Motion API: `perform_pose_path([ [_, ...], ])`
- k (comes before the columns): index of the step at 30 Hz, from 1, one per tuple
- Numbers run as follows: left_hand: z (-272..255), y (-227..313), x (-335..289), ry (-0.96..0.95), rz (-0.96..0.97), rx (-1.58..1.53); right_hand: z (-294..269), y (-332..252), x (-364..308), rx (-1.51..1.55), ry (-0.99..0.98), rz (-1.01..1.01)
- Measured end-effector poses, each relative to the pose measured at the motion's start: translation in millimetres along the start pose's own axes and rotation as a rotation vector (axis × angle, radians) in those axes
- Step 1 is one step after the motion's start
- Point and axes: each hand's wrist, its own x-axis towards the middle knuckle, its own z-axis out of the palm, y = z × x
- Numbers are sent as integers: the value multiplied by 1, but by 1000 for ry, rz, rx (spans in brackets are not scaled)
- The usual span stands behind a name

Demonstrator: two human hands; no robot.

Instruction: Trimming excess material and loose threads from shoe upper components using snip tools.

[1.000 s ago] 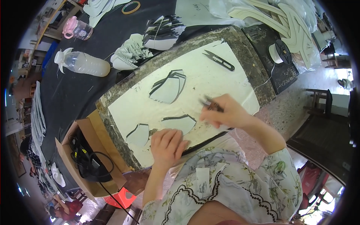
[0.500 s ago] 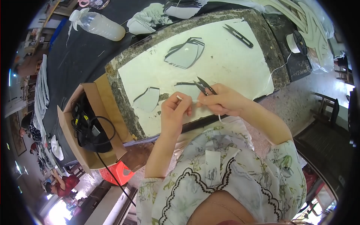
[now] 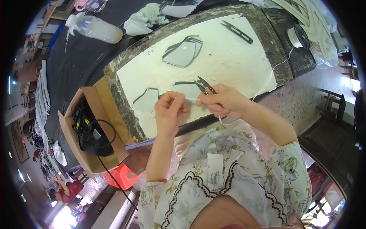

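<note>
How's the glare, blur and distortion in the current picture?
All in the head view: white glare burns out a patch at lower left; fisheye distortion tips the person in red clothing sideways; the black metal snips in the right hand look fairly sharp.

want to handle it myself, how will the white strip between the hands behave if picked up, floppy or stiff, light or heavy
The strip is probably floppy: what looks like its other end curves below the right hand. Likely light, being so narrow.
</note>
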Motion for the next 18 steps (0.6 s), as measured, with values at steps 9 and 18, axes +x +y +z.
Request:
perform_pose_path([
  [9,104,48,144,-419,995,1182,-69,-21,-60,22,168,-324],
  [18,164,30,196,-892,1520,1854,-125,-57,-68,154,632,-620],
])
